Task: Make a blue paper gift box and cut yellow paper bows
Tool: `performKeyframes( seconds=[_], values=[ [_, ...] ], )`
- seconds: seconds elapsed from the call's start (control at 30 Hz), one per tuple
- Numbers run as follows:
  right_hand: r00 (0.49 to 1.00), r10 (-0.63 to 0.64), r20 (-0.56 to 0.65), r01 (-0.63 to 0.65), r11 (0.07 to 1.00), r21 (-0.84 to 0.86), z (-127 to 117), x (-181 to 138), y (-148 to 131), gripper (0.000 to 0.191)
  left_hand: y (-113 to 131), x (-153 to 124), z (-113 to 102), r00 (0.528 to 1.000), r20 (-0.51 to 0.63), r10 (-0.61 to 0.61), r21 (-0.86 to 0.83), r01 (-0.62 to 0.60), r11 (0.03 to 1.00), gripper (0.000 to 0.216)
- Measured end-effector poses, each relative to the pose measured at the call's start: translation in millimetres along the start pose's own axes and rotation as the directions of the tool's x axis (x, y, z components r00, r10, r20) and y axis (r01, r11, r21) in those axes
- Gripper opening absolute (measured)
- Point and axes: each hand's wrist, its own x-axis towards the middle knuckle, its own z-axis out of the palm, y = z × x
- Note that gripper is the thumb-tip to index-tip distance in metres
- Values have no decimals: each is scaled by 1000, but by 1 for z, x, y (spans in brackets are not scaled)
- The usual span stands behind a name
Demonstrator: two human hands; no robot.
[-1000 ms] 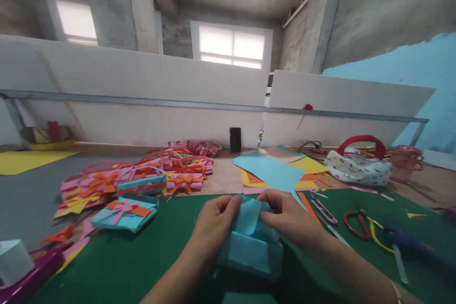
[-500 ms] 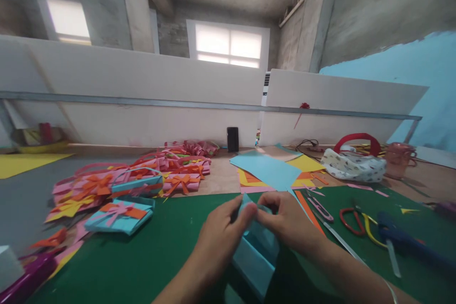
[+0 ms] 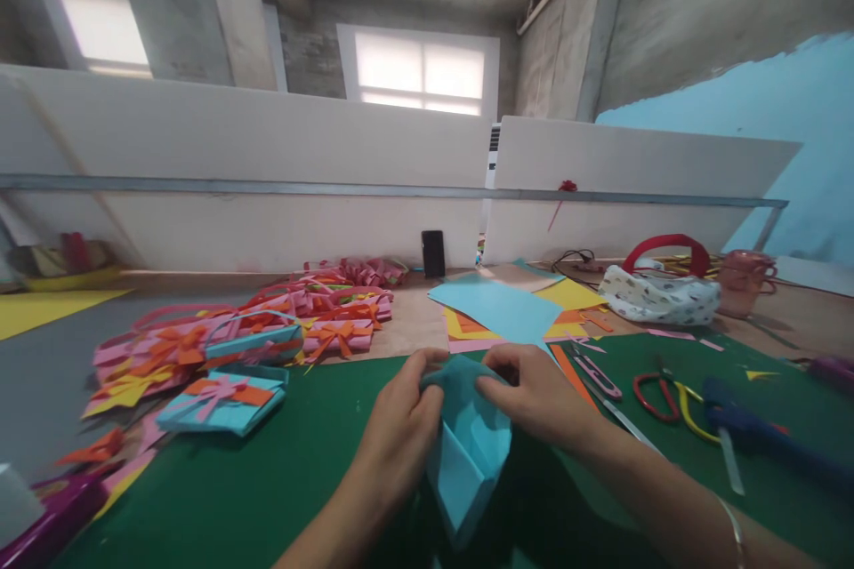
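Observation:
A folded light-blue paper bag [image 3: 467, 449] is held up over the green cutting mat [image 3: 294, 480], its near end tapering down toward me. My left hand [image 3: 402, 418] pinches its upper left edge between thumb and fingers. On the opposite edge, my right hand [image 3: 534, 391] grips the paper with the thumb on the inner side. The folds between the hands stand partly spread. To the left lies a finished-looking blue paper bag [image 3: 250, 409] with an orange band and pink bow.
Pink and orange paper bags [image 3: 267, 320] are heaped at the left. Coloured paper sheets [image 3: 497, 304] lie beyond my hands. Right of my arm are a pink cutter [image 3: 597, 376], scissors [image 3: 657, 397] and a dark-blue glue gun [image 3: 740, 422]. A phone [image 3: 433, 254] leans on the white board.
Both hands have shifted apart along the blue paper bag's far edge. The bag is tilted more upright, its folded inside showing more. The camera view has moved slightly.

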Motion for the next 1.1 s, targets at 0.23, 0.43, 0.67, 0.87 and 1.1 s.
performKeyframes(
  seconds=[0.23,0.43,0.67,0.87,1.1],
  values=[
    [990,-135,26,132,986,105,3,-2,4,28,3,-2,2,995,88,39,-55,-34,998,19],
    [973,-229,11,227,971,79,2,-1,5,23,4,-2,3,992,123,18,-30,-15,999,18],
    [973,-226,-41,229,970,86,-3,1,5,24,-4,1,-6,956,282,85,-231,-18,973,42],
    [961,-272,-46,275,954,116,-8,-2,-1,21,-8,6,-15,957,253,-143,-371,233,899,44],
    [919,-393,-18,393,916,84,-8,0,2,22,-6,7,-10,965,245,-90,-370,179,912,23]
  ],
)
